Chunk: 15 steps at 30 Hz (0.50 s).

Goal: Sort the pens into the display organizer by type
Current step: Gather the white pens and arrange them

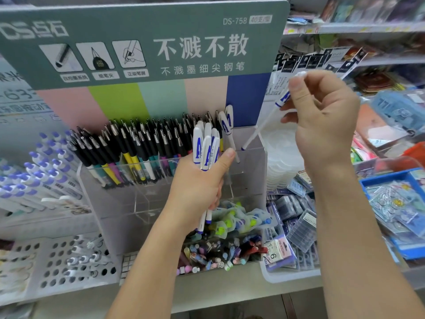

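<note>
My left hand (197,180) grips a bundle of white pens with blue "A" caps (205,148), held upright in front of the clear acrylic display organizer (253,166). My right hand (322,118) pinches one more white pen (262,127) of the same kind, tilted, its blue tip down at the organizer's right compartment rim. Two of these white pens (226,125) stand in that right compartment. Many black-capped pens (142,143) with coloured barrels fill the organizer's left and middle part.
A green display board (142,42) rises behind the organizer. White pens with purple caps (34,171) lie at the left. A lower tray of mixed small items (220,249) sits in front. Boxes of refills (296,217) and a blue tray (368,183) crowd the right shelf.
</note>
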Each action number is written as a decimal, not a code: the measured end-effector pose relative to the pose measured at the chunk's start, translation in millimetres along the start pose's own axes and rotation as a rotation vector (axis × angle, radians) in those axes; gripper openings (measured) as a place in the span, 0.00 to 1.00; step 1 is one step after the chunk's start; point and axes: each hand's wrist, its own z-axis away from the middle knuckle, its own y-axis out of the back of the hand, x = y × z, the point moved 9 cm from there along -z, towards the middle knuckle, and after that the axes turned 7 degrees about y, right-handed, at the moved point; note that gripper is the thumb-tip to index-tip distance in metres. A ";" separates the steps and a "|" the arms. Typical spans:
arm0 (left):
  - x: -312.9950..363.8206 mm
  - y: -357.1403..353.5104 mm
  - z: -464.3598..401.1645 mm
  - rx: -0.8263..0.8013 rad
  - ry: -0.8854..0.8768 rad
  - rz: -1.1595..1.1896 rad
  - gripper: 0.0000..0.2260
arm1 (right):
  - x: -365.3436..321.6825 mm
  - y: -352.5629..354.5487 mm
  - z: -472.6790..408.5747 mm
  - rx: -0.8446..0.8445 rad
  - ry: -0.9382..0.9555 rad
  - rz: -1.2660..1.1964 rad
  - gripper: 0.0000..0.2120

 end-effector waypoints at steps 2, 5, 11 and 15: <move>3.5 2.7 -0.4 0.020 -0.028 -0.047 0.22 | -3.5 -14.0 -2.9 -0.078 0.056 0.066 0.03; 6.0 7.7 -0.2 0.049 -0.037 -0.059 0.19 | -8.0 -20.9 -5.8 -0.088 0.077 0.080 0.04; 2.9 15.1 -1.5 0.053 0.028 0.113 0.16 | -2.9 -26.8 -13.0 -0.193 0.132 0.293 0.02; 2.0 9.5 -3.7 0.004 0.014 0.108 0.15 | 37.1 -51.1 8.0 -0.321 -0.003 0.371 0.06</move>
